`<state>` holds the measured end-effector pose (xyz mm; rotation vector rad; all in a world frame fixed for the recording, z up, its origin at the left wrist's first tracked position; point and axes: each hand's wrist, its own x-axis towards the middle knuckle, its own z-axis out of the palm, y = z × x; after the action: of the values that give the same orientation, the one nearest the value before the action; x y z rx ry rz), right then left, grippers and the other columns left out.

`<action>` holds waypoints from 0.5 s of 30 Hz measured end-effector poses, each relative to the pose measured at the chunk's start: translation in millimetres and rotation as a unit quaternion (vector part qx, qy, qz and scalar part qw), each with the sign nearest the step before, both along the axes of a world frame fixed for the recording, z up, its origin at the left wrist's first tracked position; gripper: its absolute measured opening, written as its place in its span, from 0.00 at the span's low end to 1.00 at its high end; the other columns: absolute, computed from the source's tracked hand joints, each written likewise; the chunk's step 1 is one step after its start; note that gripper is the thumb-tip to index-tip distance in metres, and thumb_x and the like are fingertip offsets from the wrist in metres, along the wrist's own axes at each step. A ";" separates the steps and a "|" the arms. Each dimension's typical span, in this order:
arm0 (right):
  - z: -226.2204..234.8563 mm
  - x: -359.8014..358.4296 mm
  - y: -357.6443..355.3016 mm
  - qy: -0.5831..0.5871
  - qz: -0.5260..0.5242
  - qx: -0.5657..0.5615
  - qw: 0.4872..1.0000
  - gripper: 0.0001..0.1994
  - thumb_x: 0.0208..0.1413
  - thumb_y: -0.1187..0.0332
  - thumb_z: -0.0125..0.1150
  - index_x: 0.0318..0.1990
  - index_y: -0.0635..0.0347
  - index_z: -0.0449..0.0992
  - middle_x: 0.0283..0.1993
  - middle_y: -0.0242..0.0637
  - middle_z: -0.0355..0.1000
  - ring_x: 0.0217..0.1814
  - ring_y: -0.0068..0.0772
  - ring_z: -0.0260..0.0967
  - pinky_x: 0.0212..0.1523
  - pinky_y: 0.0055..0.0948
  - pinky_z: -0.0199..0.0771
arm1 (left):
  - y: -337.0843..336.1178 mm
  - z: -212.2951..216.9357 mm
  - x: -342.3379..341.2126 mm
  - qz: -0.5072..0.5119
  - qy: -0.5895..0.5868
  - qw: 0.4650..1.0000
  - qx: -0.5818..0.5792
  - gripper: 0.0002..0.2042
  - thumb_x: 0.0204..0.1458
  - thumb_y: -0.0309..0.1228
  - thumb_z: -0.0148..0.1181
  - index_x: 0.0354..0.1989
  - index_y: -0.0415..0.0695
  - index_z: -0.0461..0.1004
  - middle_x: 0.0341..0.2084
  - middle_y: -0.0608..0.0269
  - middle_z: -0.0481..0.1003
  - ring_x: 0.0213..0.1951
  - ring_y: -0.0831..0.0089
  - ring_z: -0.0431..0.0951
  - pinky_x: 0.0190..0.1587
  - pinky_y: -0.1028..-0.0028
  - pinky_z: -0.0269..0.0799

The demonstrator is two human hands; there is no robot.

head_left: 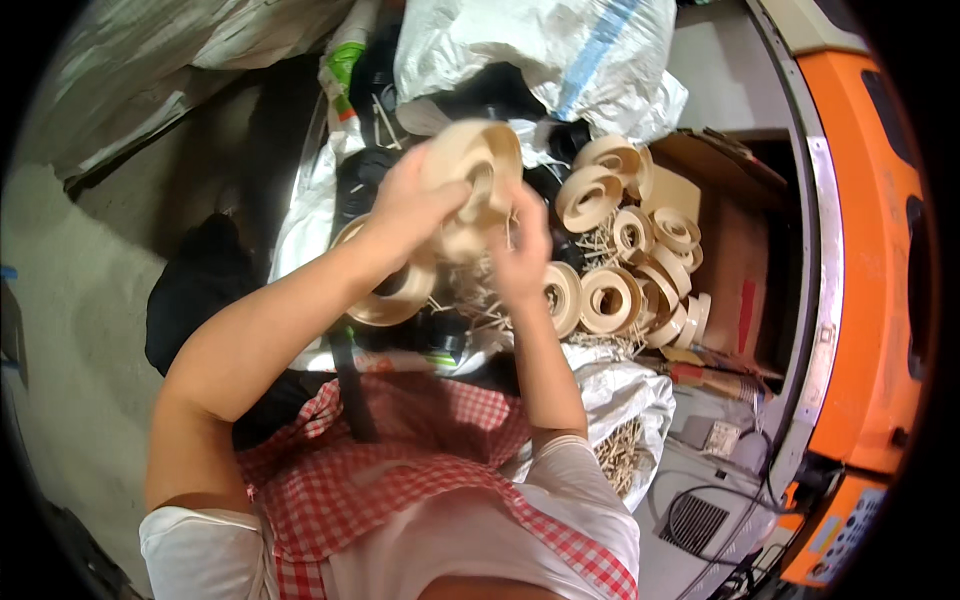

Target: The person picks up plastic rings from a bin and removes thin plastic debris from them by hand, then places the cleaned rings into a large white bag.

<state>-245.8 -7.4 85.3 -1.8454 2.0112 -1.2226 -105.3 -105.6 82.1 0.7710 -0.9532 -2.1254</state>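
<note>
My left hand (412,208) is closed round a cream-coloured plastic ring-shaped part (468,150), with the thumb over its inner rim. At the part's right edge is my right hand (522,248), its fingers smeared by motion, so their grip is unclear. A thin pale stick (512,232) shows beside those fingers. Below my left wrist, a larger cream ring (408,300) lies partly hidden by my forearm. Loose pale sticks (478,295) are scattered beneath my hands.
Several cream rings (610,300) are piled to the right, by an open cardboard box (735,240). A white woven sack (480,45) lies at the back. Another white bag (650,390) holds short sticks. An orange machine (850,260) stands far right, with cables (690,490) near a grey unit.
</note>
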 end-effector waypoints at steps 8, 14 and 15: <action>-143.1 -55.2 -97.8 -0.152 -0.154 0.249 0.944 0.24 0.50 0.63 0.56 0.52 0.70 0.66 0.48 0.50 0.70 0.49 0.39 0.69 0.47 0.35 0.69 | -15.9 6.9 15.4 0.095 -0.050 0.994 0.020 0.27 0.40 0.26 0.66 0.51 0.38 0.65 0.36 0.59 0.74 0.36 0.75 0.74 0.38 0.76 0.72; -108.3 -7.6 -122.3 -0.291 -0.217 0.215 0.907 0.17 0.51 0.66 0.57 0.46 0.66 0.68 0.44 0.46 0.72 0.42 0.34 0.71 0.42 0.30 0.72 | -11.1 15.8 14.4 0.131 -0.015 0.991 -0.035 0.31 0.38 0.25 0.67 0.54 0.36 0.63 0.40 0.60 0.73 0.42 0.74 0.73 0.47 0.74 0.69; -102.6 -6.8 -119.4 -0.274 -0.271 0.195 0.902 0.16 0.51 0.66 0.57 0.45 0.66 0.68 0.44 0.46 0.72 0.42 0.33 0.71 0.42 0.30 0.73 | -10.6 19.0 14.9 0.133 0.001 0.990 -0.051 0.31 0.38 0.25 0.66 0.54 0.36 0.63 0.39 0.60 0.73 0.42 0.74 0.73 0.47 0.74 0.69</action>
<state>-252.6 -126.7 -17.2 -0.6675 2.2471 -1.1534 -90.4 -116.2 101.2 0.7964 -0.8969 -1.8323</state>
